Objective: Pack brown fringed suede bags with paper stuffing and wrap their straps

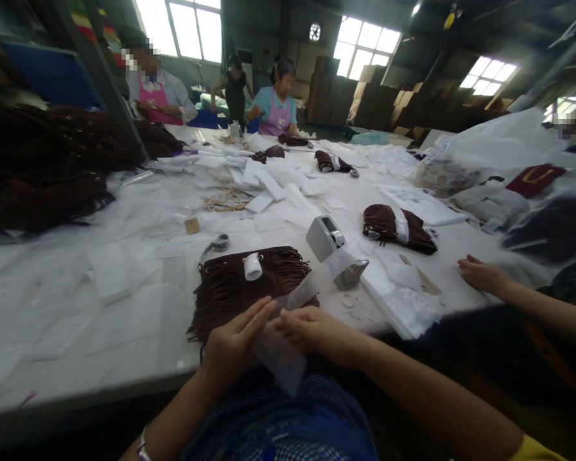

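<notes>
A brown fringed bag [240, 288] lies at the near edge of the white table [77, 301], a small white wrapped piece [253, 266] on its top. My left hand [235, 342] and my right hand [312, 330] meet just in front of it, fingers pinched on a white translucent wrapping piece [278, 358]. A strip of clear tape [317, 278] runs from my right hand up to the grey tape dispenser [333, 250] standing beyond the bag to the right.
Another person's hand [482, 275] rests on the table edge at right. More brown fringed bags [396, 227] and white paper sheets [269, 186] are scattered over the table. Dark bags are piled at left [43, 166]. Three people work at the far end.
</notes>
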### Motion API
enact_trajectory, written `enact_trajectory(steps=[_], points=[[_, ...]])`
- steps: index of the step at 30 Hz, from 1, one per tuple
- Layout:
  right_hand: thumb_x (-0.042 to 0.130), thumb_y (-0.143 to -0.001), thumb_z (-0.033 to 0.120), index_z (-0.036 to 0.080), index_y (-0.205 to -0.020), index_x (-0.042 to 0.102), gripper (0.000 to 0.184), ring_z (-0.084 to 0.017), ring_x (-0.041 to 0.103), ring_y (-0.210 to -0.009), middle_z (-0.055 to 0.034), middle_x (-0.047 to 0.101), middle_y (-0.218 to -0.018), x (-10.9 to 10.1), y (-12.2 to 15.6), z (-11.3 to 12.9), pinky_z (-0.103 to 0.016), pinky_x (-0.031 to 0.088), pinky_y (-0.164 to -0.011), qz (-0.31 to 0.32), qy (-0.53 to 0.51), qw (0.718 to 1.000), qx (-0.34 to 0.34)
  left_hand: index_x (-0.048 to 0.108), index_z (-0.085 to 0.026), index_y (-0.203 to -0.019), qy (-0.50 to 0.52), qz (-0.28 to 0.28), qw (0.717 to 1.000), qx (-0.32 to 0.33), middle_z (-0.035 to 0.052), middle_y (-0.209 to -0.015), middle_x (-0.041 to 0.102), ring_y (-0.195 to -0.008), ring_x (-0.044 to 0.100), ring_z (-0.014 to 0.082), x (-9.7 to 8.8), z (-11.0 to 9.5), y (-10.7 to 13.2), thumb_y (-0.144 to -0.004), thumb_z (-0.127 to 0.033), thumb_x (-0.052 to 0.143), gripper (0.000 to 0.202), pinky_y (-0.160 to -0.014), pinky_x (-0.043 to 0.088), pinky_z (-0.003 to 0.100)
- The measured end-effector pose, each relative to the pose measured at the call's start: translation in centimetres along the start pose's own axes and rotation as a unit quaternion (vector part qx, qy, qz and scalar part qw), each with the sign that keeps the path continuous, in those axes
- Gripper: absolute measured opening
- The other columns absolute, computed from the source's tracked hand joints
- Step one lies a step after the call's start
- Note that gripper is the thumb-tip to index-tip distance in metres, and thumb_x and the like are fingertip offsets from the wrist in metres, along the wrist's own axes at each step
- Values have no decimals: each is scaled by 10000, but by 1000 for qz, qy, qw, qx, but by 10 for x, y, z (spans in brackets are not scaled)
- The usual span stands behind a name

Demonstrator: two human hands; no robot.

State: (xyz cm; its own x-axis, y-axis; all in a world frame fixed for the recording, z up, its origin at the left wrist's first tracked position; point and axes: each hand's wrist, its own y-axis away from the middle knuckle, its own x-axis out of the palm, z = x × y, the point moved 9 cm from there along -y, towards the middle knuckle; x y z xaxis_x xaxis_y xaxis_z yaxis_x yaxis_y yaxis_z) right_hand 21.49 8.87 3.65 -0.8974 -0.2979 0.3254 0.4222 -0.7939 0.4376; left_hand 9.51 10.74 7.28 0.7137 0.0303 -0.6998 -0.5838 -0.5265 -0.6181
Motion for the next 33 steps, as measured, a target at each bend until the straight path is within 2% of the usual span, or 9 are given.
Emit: enact_trajectory(steps=[6, 12, 14, 17, 20, 22, 24, 27, 33], points=[[285, -829, 852, 101, -810, 688, 853, -177, 689, -598, -151, 727, -774, -80, -6, 10, -223, 520, -425, -131, 43, 985, 105, 501, -250, -1408, 74, -16, 997, 20, 87, -1394, 586, -1220, 609, 185, 0, 4, 9, -941, -100, 512, 490, -974, 541, 269], [508, -843, 736, 139, -771, 636, 615, -165, 681, -558, -96, 721, -708, -87, -25, 30, -214, 512, -421, -139, 142, 970, 139, 534, -241, -1379, 105, -24, 994, 34, 110, -1448, 529, -1214, 613, 193, -2, 5, 13, -924, -82, 522, 482, -951, 549, 263], [557, -840, 692, 165, -696, 594, 548, -169, 646, -478, -60, 678, -600, -96, -26, 43, -234, 486, -401, -190, 274, 938, 100, 501, -246, -1409, 118, -19, 993, 21, 113, -1468, 505, -1220, 608, 199, -1, 7, 14, -928, -94, 511, 505, -965, 545, 281], [514, -881, 653, 193, -628, 551, 526, -170, 594, -407, -25, 602, -483, -113, -18, 59, -263, 461, -429, -269, 473, 838, 43, 446, -257, -1450, 125, -26, 992, 12, 108, -1467, 507, -1255, 580, 206, -2, 10, 16, -928, -85, 495, 552, -994, 532, 305], [574, -876, 565, 207, -740, 576, 383, -204, 677, -595, -35, 666, -604, -126, -4, 71, -293, 506, -597, -341, 534, 773, -36, 406, -250, -1475, 139, -30, 990, 11, 109, -1457, 519, -1269, 569, 211, -4, 11, 16, -928, -79, 471, 576, -1007, 527, 317], [653, -828, 504, 214, -897, 578, 308, -226, 706, -815, -61, 725, -846, -129, 3, 79, -306, 525, -713, -378, 469, 790, -115, 408, -246, -1472, 149, -26, 988, 13, 113, -1457, 519, -1269, 570, 220, -5, 11, 16, -927, -100, 476, 568, -1010, 527, 327], [687, -800, 481, 221, -1076, 542, 407, -226, 687, -974, -83, 705, -1091, -130, 1, 79, -312, 534, -783, -376, 328, 851, -163, 426, -240, -1457, 158, -19, 987, 14, 117, -1443, 533, -1261, 576, 224, -5, 10, 16, -920, -116, 494, 555, -1010, 528, 331], [721, -777, 463, 231, -1318, 438, 653, -201, 662, -1038, -83, 675, -1186, -125, -19, 72, -303, 527, -837, -330, 148, 922, -140, 451, -230, -1423, 164, -20, 986, 3, 110, -1356, 603, -1230, 598, 210, -6, 11, 17, -893, -98, 520, 551, -1012, 527, 319], [795, -695, 383, 214, -1381, 452, 785, -169, 658, -880, -2, 671, -910, -120, -40, 107, -308, 519, -866, -340, 131, 898, -245, 457, -233, -1400, 139, -8, 990, -14, 95, -1355, 584, -1266, 566, 194, 1, 14, 27, -871, -37, 472, 564, -1046, 497, 300]])
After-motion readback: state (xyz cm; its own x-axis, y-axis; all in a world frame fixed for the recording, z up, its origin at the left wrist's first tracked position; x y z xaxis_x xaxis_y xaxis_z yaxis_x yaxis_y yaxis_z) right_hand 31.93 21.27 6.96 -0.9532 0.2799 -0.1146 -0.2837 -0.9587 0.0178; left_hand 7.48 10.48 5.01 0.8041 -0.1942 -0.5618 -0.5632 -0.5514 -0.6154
